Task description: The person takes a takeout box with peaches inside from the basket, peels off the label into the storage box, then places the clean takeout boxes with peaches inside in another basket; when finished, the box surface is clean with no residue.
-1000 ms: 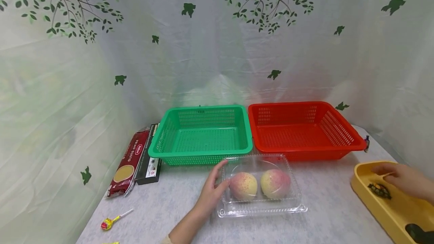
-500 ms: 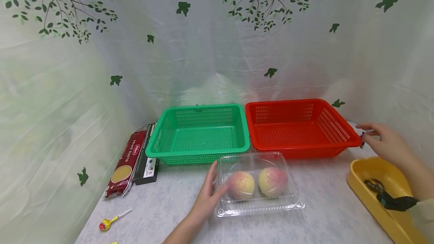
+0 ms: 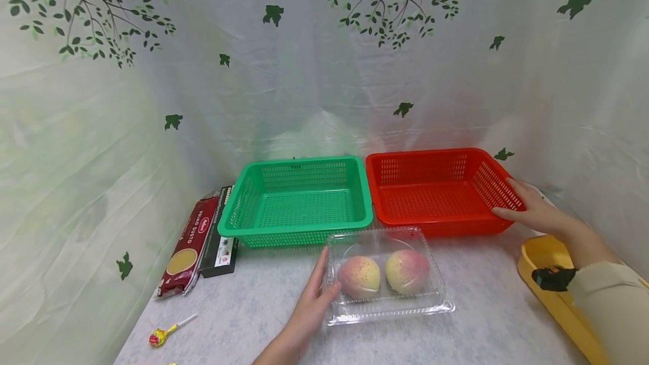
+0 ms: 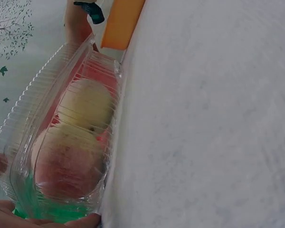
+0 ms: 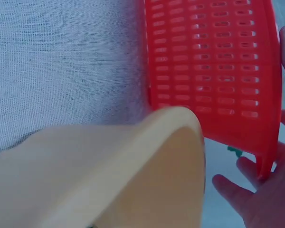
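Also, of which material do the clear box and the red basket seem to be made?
Clear box: probably thin, glossy plastic, as it is see-through, with moulded ribs and bright reflections. Red basket: likely stiffer plastic with a slight sheen, judging by its even colour and regular slots. Exact types stay uncertain.

PRIMO GUSTO is pretty much the only thing reading clearly here.

It's running in pale capitals lengthwise down the dark red pack (image 3: 186, 248) on the left. An oval logo (image 3: 204, 225) is sitting beside those words, but its lettering is coming out too small for me to swear to. The black box (image 3: 217, 252) next door is carrying light print and a white label (image 3: 225, 251), both too tiny to make out.
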Tool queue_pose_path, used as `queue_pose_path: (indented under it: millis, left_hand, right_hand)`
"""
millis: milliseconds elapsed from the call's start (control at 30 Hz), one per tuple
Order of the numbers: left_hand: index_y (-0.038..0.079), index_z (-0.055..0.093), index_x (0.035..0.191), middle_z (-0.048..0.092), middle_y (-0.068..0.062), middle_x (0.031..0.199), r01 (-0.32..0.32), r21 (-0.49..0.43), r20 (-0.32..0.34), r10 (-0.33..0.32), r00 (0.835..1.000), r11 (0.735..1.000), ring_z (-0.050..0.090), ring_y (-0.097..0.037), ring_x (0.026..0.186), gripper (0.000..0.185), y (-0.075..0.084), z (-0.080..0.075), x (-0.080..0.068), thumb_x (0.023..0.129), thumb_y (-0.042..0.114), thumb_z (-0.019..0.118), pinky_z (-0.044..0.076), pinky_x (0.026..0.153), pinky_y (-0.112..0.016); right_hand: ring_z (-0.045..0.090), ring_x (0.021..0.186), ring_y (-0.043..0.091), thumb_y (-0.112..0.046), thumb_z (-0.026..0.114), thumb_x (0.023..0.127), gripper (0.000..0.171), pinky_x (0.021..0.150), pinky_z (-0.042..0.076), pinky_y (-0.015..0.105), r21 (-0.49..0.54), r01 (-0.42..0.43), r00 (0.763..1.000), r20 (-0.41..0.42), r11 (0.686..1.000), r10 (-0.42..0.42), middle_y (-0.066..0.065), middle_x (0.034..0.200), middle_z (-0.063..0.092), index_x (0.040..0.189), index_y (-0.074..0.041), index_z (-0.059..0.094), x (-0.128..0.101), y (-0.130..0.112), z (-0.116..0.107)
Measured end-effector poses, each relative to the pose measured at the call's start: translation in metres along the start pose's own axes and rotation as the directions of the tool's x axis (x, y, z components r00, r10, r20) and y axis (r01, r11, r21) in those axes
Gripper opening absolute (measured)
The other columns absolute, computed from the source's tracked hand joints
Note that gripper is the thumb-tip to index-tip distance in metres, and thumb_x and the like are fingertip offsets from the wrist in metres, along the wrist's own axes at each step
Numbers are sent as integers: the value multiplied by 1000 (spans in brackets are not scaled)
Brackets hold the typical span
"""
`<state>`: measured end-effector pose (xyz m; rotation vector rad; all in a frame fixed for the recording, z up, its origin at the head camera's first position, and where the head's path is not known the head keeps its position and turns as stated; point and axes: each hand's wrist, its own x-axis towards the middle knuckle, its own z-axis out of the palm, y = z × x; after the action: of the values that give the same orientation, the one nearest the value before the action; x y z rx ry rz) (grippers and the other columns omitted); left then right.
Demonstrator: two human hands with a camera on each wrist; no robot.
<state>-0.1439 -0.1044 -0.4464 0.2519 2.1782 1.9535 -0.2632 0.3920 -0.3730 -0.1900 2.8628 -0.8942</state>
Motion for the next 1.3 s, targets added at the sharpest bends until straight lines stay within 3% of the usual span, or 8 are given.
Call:
queue_pose_path:
  millis: [300,567,700,867,967,1033,1100,1300]
  left_hand:
    - [43,8,159,-8,-6,170,72,-100,-4,-73,997,992,-9,-46,153,76,11,7,-4,100,41,56,20,112,-76]
    - [45,10,159,-6,-10,170,85,-100,-50,-91,995,991,38,-47,141,76,18,15,-6,99,43,57,46,101,-55]
    - [46,15,158,-3,-11,170,66,-66,-83,-71,994,996,30,-51,144,76,17,14,-4,97,42,61,46,101,-58]
    - [46,14,158,-5,-10,170,53,-47,-43,-55,998,997,15,-54,149,76,17,10,-3,98,43,60,47,101,-61]
    - [48,12,157,-4,-14,169,76,-55,-27,-78,997,996,50,-46,128,76,16,11,-3,99,39,60,57,83,-43]
    - [47,13,158,-2,-20,168,85,-66,-31,-87,996,994,62,-34,110,76,16,11,-4,99,32,60,56,74,-34]
    - [47,15,158,-1,-24,167,98,-91,-39,-102,994,991,63,-21,96,77,14,12,-3,99,25,60,53,66,-27]
    - [38,19,159,-1,-19,168,93,-181,-37,-102,994,979,59,-20,100,79,12,14,-3,95,12,57,55,67,-26]
  right_hand:
    - [11,136,63,-52,60,93,110,100,34,78,40,-25,1000,5,999,24,38,159,-7,157,-4,-16,0,5,8]
    - [8,137,65,-52,59,94,109,100,31,80,56,-40,999,7,998,39,38,159,-12,156,-3,-16,-1,3,8]
    - [10,136,64,-52,59,94,109,100,35,79,69,-38,999,10,997,38,38,159,-12,157,-5,-16,-1,3,9]
    - [11,135,62,-52,60,93,110,100,38,76,72,-33,999,-2,997,34,38,159,-8,157,-5,-17,-1,3,10]
    - [13,135,61,-52,62,93,112,101,40,74,69,-28,999,-18,997,29,38,159,-5,157,-4,-16,-2,3,11]
    - [13,135,60,-52,62,93,112,101,40,73,67,-32,999,-21,997,34,38,159,-5,157,-4,-16,-3,3,11]
    - [12,135,61,-53,61,93,112,101,39,74,64,-42,999,-18,997,44,38,159,-7,156,-3,-16,-3,3,11]
    - [8,137,63,-57,59,92,113,101,36,76,48,-68,998,-12,997,69,37,159,-12,156,-1,-15,-5,6,12]
